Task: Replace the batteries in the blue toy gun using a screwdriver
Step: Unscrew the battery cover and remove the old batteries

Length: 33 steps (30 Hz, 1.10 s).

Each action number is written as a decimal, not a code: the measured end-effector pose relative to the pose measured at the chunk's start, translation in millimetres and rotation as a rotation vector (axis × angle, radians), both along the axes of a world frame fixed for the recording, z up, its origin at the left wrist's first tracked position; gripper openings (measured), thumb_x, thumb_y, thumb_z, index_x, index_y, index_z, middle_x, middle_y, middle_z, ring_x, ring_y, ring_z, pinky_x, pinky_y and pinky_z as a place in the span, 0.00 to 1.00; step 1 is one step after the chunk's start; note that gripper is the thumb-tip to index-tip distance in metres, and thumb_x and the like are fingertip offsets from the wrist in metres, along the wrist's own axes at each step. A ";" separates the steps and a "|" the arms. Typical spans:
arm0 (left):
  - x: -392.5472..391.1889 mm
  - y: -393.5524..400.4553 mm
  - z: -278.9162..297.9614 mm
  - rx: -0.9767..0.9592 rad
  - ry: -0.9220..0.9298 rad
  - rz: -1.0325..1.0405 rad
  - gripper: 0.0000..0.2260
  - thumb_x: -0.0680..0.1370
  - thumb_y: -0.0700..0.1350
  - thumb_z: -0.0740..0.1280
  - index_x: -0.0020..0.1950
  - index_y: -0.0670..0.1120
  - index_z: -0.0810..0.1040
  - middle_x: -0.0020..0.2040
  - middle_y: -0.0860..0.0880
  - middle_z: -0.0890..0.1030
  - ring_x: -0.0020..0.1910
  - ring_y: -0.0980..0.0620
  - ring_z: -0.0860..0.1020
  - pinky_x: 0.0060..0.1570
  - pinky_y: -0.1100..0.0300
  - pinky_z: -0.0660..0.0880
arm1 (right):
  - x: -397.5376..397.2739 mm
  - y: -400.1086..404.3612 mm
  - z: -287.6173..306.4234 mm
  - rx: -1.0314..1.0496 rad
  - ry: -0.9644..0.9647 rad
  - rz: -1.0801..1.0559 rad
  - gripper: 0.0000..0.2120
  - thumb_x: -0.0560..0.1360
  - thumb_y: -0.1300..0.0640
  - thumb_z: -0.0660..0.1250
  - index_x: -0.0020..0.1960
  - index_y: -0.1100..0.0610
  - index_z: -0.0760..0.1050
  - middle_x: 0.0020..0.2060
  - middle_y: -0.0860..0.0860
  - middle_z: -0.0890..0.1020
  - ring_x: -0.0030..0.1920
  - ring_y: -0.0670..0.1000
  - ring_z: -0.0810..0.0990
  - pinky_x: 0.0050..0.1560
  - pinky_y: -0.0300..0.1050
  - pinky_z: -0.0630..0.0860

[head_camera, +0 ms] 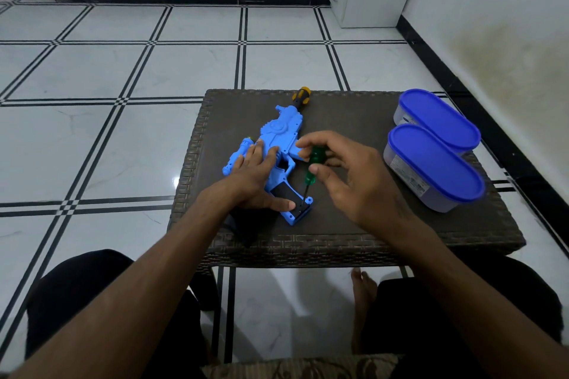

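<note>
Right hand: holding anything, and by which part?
Right hand grips the green screwdriver by its handle, tip down at the blue toy gun grip base. Left hand presses flat on the gun.

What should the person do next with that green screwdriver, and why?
Probably twist the green screwdriver in the right hand: its tip already sits at the grip's base on the blue toy gun, the cover looks closed, and the left hand pins the gun flat.

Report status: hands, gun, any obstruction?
Left hand flat on blue toy gun. Right hand holds green screwdriver, tip at grip base. Nothing blocking.
</note>
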<state>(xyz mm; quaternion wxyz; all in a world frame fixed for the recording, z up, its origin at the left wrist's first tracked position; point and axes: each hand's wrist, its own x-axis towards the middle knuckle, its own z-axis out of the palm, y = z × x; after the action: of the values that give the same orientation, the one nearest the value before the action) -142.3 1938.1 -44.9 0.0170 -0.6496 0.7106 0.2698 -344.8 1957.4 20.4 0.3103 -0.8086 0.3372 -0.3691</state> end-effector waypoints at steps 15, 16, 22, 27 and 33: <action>-0.2 0.2 -0.7 0.005 0.012 0.004 0.54 0.69 0.65 0.71 0.78 0.50 0.34 0.77 0.44 0.30 0.76 0.47 0.31 0.74 0.50 0.36 | 2.2 1.2 -0.2 -0.012 -0.001 -0.011 0.16 0.75 0.70 0.68 0.60 0.58 0.78 0.50 0.48 0.82 0.54 0.44 0.81 0.54 0.39 0.79; -0.5 0.6 -1.0 0.004 0.008 0.004 0.54 0.69 0.65 0.70 0.78 0.49 0.34 0.77 0.44 0.30 0.76 0.47 0.31 0.74 0.50 0.36 | 1.8 1.7 0.2 0.004 -0.009 -0.009 0.16 0.75 0.71 0.66 0.60 0.59 0.77 0.51 0.49 0.82 0.55 0.44 0.81 0.55 0.40 0.79; 0.1 -0.7 -2.2 -0.012 0.019 0.006 0.54 0.69 0.65 0.71 0.79 0.50 0.36 0.77 0.44 0.31 0.76 0.47 0.31 0.74 0.49 0.36 | 2.3 4.3 -3.4 -0.026 0.044 0.031 0.13 0.76 0.63 0.70 0.60 0.56 0.79 0.56 0.48 0.81 0.58 0.45 0.79 0.57 0.40 0.78; 0.2 0.3 -1.9 -0.010 0.016 0.002 0.54 0.69 0.65 0.70 0.79 0.50 0.35 0.77 0.44 0.31 0.76 0.47 0.31 0.74 0.49 0.36 | 1.1 1.0 -4.0 -0.023 0.008 -0.032 0.09 0.74 0.63 0.73 0.53 0.56 0.83 0.46 0.51 0.77 0.42 0.44 0.79 0.44 0.30 0.73; -0.5 -0.2 0.0 -0.007 -0.004 0.001 0.54 0.69 0.65 0.70 0.78 0.49 0.35 0.77 0.44 0.31 0.76 0.46 0.32 0.74 0.49 0.36 | -2.9 0.6 0.5 -0.033 0.017 -0.029 0.15 0.75 0.68 0.68 0.60 0.59 0.77 0.53 0.48 0.83 0.56 0.42 0.80 0.55 0.35 0.77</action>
<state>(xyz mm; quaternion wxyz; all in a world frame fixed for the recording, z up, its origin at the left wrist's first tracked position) -142.9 1937.9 -44.9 0.0159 -0.6505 0.7113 0.2659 -347.8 1958.0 20.9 0.2887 -0.8115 0.3455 -0.3724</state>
